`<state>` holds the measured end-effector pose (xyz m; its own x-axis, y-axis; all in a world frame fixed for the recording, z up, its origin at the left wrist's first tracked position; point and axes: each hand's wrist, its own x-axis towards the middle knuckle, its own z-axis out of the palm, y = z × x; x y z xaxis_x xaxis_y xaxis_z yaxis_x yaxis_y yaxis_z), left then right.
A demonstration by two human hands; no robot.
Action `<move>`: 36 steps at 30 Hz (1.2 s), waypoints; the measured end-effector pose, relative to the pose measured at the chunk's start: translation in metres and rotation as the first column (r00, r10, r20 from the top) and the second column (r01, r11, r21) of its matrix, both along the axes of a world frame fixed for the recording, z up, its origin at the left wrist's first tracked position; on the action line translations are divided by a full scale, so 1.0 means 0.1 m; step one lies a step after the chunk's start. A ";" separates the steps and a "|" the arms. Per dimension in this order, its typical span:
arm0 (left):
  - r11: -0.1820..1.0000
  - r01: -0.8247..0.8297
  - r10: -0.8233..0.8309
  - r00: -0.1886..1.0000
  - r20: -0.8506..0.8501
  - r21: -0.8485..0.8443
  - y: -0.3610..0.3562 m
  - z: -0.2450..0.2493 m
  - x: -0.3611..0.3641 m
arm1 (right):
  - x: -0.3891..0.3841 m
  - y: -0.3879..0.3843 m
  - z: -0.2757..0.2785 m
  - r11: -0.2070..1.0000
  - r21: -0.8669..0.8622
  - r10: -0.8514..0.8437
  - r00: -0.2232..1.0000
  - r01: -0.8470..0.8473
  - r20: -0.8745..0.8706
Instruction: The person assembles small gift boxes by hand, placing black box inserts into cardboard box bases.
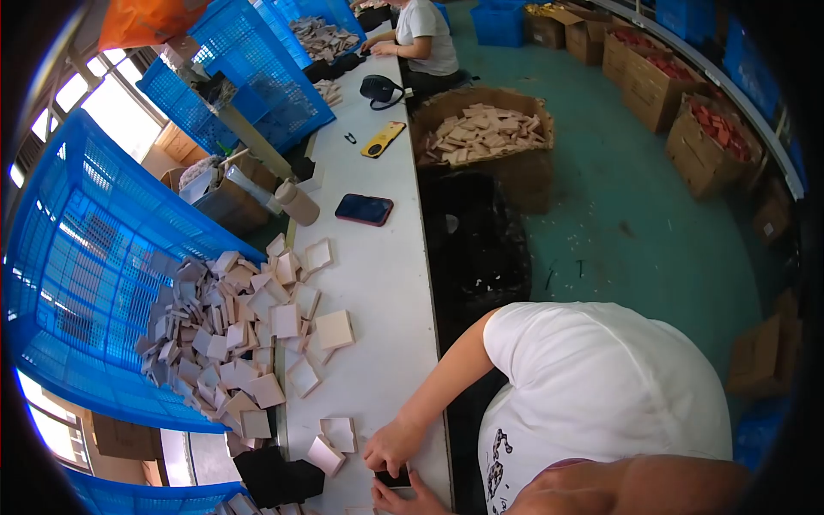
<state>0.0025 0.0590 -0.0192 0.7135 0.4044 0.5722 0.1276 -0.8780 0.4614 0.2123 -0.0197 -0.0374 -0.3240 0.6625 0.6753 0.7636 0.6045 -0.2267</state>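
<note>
My right hand is closed, with its fingertips pressed down on a small flat black piece near the table's front edge. From below, my left hand grips the same piece, its thumb and fingers along the sides. What lies under the piece is hidden by my hands. Just left of them, two shallow pale pink box halves rest on the white table. Further left is a pile of black pieces.
A tipped blue crate spills many pale box parts onto the table. A phone, a bottle, a yellow case and a black fan stand further along. Another person works at the far end. A carton holds more parts.
</note>
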 end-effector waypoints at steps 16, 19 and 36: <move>1.000 0.016 -0.016 1.000 -0.017 -0.006 0.11 -0.11 -0.03 | -0.09 -0.11 -0.06 0.988 -0.153 -0.038 0.943 -0.013 -0.331; 1.000 0.007 -0.008 0.999 -0.051 -0.020 0.13 -0.14 -0.04 | -0.06 0.12 -0.06 0.972 -0.226 -0.132 0.938 0.060 -0.322; 0.983 -0.114 0.129 0.986 -0.101 0.144 0.26 -0.33 -0.08 | 0.43 0.24 0.12 0.835 -0.130 -0.536 0.844 0.535 0.027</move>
